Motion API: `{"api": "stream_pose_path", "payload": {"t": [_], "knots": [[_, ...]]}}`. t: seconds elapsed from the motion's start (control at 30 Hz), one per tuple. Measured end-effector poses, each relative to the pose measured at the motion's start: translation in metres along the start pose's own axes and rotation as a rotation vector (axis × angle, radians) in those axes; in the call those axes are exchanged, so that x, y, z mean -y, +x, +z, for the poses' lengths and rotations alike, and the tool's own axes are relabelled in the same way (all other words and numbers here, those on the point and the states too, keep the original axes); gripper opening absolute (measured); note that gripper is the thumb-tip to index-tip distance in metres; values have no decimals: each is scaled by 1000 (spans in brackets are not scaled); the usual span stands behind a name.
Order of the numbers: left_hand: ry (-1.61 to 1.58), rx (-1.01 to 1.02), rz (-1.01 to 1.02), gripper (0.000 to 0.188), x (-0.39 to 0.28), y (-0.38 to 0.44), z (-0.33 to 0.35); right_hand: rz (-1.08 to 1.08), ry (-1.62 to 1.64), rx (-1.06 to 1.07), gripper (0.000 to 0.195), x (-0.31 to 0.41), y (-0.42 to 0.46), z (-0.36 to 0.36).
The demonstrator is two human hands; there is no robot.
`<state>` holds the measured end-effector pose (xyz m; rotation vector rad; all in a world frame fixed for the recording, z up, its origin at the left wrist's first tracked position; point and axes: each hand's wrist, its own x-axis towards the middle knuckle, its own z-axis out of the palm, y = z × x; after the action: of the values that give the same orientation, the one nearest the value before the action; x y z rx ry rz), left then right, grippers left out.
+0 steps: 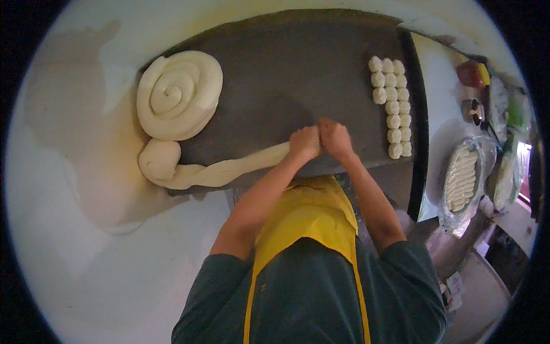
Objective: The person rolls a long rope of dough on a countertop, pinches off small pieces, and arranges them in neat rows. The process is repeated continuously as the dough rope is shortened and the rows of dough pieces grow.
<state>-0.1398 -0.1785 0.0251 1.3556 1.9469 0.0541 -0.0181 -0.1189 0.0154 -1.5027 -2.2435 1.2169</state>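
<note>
A long rope of dough (pixel 227 170) runs along the near edge of the dark worktop, and its right end goes into my left hand (pixel 305 142), which is closed around it. Pressed close beside it, my right hand (pixel 336 138) is also closed; whether dough lies in its fingers is hidden. At the rope's left end sits a rolled lump of dough (pixel 160 159). It touches a large spiral coil of dough (pixel 180 94) behind it. To the right, small dough pieces (pixel 393 107) stand in three columns, the left one shorter.
A dark raised edge (pixel 419 129) bounds the worktop (pixel 296 64) on the right. Beyond it, a pale counter (pixel 434 86) holds an oval tray (pixel 444 189) of dough strips under clear plastic, a metal cup (pixel 472 111) and a red container (pixel 469 73). A pale wall (pixel 86 129) borders the left.
</note>
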Motion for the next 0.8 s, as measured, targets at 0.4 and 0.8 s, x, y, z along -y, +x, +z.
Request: {"api": "stream_pose_path", "payload": {"t": [0.4, 0.8], "knots": [[3, -39, -47, 29, -17, 54, -4, -388, 293, 83, 25, 43, -14, -50], [75, -305, 284, 86, 47, -4, 12, 233, 29, -660, 63, -105, -19, -38]]}}
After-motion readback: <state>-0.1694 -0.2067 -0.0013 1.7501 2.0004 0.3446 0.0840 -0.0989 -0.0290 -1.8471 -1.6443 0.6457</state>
